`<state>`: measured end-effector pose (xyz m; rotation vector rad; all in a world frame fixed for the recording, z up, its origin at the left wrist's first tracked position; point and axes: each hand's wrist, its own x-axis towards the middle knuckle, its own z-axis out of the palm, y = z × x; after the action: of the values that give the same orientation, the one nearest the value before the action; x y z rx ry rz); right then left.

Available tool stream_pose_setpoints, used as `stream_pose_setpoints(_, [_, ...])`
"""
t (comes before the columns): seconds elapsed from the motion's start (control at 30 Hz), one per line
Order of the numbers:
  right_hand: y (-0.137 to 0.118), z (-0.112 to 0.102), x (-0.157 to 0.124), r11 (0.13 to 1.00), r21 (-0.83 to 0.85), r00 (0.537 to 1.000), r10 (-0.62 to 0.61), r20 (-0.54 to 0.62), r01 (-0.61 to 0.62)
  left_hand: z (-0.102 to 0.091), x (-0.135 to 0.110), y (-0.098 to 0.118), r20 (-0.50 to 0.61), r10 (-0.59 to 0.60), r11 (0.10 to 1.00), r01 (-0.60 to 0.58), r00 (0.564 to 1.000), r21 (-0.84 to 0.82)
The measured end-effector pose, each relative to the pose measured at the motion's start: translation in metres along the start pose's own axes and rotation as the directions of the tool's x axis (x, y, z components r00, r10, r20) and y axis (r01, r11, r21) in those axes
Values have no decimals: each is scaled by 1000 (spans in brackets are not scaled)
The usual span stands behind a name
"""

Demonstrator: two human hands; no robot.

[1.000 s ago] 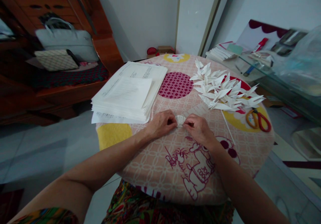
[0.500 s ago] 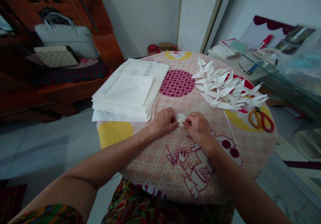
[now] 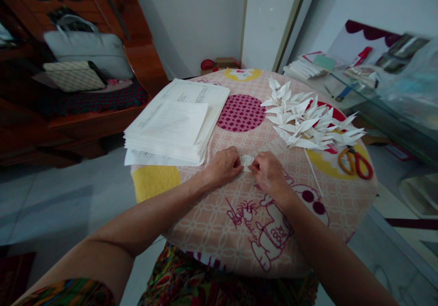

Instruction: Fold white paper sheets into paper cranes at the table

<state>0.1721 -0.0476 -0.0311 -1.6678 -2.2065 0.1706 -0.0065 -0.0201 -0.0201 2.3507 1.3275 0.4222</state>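
Note:
A small folded piece of printed paper (image 3: 247, 161) lies low over the middle of the table, mostly covered by my fingers. My left hand (image 3: 224, 165) pinches its left side, and my right hand (image 3: 268, 171) pinches the right side. To the right rear is a cluster of folded white paper cranes (image 3: 304, 116). A stack of printed sheets (image 3: 171, 128), with smaller sheets on top, sits to the left of my hands. The exact fold of the piece between my fingers is too small to make out.
The round table wears a patterned pink cloth (image 3: 208, 224). Scissors (image 3: 356, 162) with orange and red handles lie near its right edge, and a thin white stick (image 3: 314, 172) beside the cranes. A glass shelf (image 3: 386, 109) stands at right; a wooden bench (image 3: 102, 123) holds bags at left.
The view has shifted very slightly. Both hands stay at the same spot with the folded paper between them; no clear movement of other things shows.

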Motion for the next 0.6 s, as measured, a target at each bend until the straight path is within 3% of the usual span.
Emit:
stream_pose_setpoints(0.1, [1, 1, 1, 1000, 7, 1000, 17, 17, -17, 3, -4, -6, -69, 146, 987, -150, 987, -59])
stream_pose_setpoints(0.23, [0, 1, 4, 999, 12, 998, 40, 54, -40, 5, -8, -12, -68, 363, 929, -367, 929, -55])
stream_pose_setpoints(0.37, [4, -3, 5, 992, 103, 997, 62, 54, -68, 4, -8, -14, -53, 410, 910, -412, 911, -38])
stream_pose_setpoints(0.53, [15, -8, 5, 929, 349, 992, 101, 81, -123, 3, -8, -17, -55, 407, 911, -410, 912, -47])
stream_pose_setpoints(0.6, [14, -9, 4, 926, 356, 991, 105, 81, -128, 3, -8, -17, -52, 407, 911, -409, 912, -47])
